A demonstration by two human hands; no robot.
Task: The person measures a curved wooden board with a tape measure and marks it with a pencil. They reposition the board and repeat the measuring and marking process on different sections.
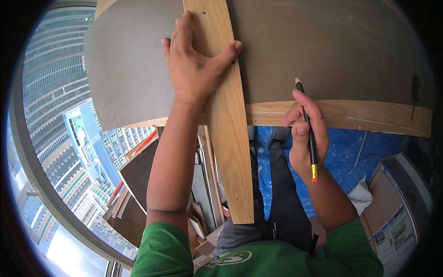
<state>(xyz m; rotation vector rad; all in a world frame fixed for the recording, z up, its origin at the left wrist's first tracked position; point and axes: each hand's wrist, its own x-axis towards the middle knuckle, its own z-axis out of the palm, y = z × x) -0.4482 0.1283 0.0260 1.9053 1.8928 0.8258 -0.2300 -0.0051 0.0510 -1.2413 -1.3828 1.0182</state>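
Clearly, the long wooden board (226, 115) is at the centre: it lies under the left hand (193, 67), crossing the brown tabletop (332, 55), and its narrower end hangs over the near edge, toward the body. The left hand is spread wide upon it, with the thumb at the board's right edge and the fingers reaching over the left edge, some of them down toward the tabletop; I judge that this wide span is for keeping the board from sliding or turning, since a good part of it has no support below. To the right of this hand, and apart from the board, the right hand (309, 134) holds a black pencil (312, 145) in a narrow, light grip, the sharpened tip pointing away from the body; probably it is carried so to have the tip free. Whether the tip touches the tabletop, I cannot tell. Below the right hand runs the pale wooden edging (337, 112), and lower is a blue sheet (272, 184), perhaps laid to protect the floor. Beneath the left forearm stand wood pieces (205, 173), and further left is a window (55, 69).
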